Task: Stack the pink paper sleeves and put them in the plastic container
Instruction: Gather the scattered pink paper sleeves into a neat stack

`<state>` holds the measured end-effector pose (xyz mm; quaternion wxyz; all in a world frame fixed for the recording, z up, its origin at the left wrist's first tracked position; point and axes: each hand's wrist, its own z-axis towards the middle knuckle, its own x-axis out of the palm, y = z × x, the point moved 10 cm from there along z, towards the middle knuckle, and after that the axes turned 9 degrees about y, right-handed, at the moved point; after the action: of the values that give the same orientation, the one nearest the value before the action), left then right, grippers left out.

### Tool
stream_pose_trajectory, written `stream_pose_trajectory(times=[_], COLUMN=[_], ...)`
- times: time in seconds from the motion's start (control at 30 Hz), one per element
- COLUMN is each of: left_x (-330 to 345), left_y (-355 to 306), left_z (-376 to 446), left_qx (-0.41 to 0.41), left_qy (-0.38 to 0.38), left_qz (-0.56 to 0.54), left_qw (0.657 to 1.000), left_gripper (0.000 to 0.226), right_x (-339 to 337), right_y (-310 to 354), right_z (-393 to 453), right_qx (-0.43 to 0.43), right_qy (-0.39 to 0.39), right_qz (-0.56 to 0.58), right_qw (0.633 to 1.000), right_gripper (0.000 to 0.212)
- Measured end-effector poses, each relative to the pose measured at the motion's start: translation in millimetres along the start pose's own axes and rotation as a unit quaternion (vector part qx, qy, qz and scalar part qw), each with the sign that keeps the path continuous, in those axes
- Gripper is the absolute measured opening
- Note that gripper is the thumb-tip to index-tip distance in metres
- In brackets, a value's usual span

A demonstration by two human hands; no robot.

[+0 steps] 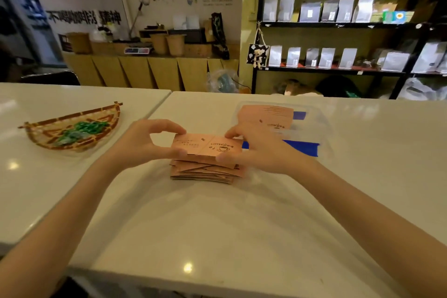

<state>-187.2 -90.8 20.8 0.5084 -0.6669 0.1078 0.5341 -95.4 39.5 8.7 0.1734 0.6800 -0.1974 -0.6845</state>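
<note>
A pink paper sleeve [205,144] printed with a coffee cup is pinched at both ends, by my left hand [142,143] on its left and my right hand [256,150] on its right. It sits just on top of a stack of pink sleeves [205,172] lying on the white table [193,225]. Behind my right hand stands the clear plastic container [321,126] with blue tape strips; several pink sleeves [263,115] lie inside it.
A woven bamboo tray [48,143] holding green wrapped pieces sits on the table at the left. A seam between two tabletops runs toward the back left. Black shelves with bags stand far behind at the right.
</note>
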Motion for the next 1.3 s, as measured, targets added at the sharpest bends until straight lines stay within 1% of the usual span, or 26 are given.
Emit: stream_pose_trajectory(times=[0.07, 0.17, 0.33, 0.47, 0.53, 0.57, 0.6, 0.7, 0.73, 0.83, 0.9, 0.97, 1.17, 1.3], left_x=[2, 12, 23, 30, 32, 32, 33, 38, 43, 57, 63, 66, 72, 71], left_y=[10, 21, 27, 28, 29, 29, 29, 36, 39, 45, 46, 46, 52, 48], left_z=[-3, -2, 4, 14, 21, 24, 28, 41, 45, 49, 51, 54, 58, 58], left_qx=[-0.016, -0.026, -0.026, -0.027, -0.042, -0.041, -0.037, -0.044, -0.051, -0.088, -0.096, -0.101, -0.122, -0.135], left_qy=[0.003, 0.017, 0.055, 0.124, 0.160, 0.172, 0.183, 0.216, 0.239, 0.319, 0.351, 0.365, 0.398, 0.396], left_qz=[0.008, 0.021, 0.012, 0.035, 0.032, 0.021, 0.010, 0.001, 0.007, 0.024, 0.048, 0.064, 0.068, 0.071], left_qw=[1.000, 0.999, 0.998, 0.991, 0.986, 0.984, 0.982, 0.975, 0.970, 0.943, 0.930, 0.923, 0.907, 0.906], left_gripper=[0.045, 0.041, 0.041, 0.045, 0.056, 0.064, 0.066, 0.046, 0.047, 0.062, 0.069, 0.072, 0.048, 0.048], right_x=[7, 17, 26, 18, 17, 18, 19, 25, 29, 40, 43, 44, 45, 47], right_y=[2, -1, -7, -7, -7, -7, -7, -9, -10, -14, -15, -15, -16, -14], right_z=[5, 9, 13, 21, 28, 31, 34, 45, 48, 55, 58, 59, 64, 67], right_qx=[-0.003, 0.010, 0.024, 0.021, 0.021, 0.025, 0.029, 0.047, 0.052, 0.066, 0.063, 0.061, 0.066, 0.075], right_qy=[0.006, 0.025, 0.059, 0.068, 0.086, 0.098, 0.112, 0.166, 0.188, 0.247, 0.266, 0.268, 0.271, 0.276], right_qz=[-0.011, -0.018, -0.048, 0.002, 0.021, 0.031, 0.036, 0.023, 0.019, -0.004, -0.034, -0.039, -0.016, -0.026], right_qw=[1.000, 0.999, 0.997, 0.997, 0.996, 0.994, 0.993, 0.985, 0.981, 0.967, 0.961, 0.961, 0.960, 0.958], right_gripper=[0.062, 0.062, 0.064, 0.055, 0.053, 0.053, 0.054, 0.060, 0.062, 0.064, 0.061, 0.059, 0.055, 0.055])
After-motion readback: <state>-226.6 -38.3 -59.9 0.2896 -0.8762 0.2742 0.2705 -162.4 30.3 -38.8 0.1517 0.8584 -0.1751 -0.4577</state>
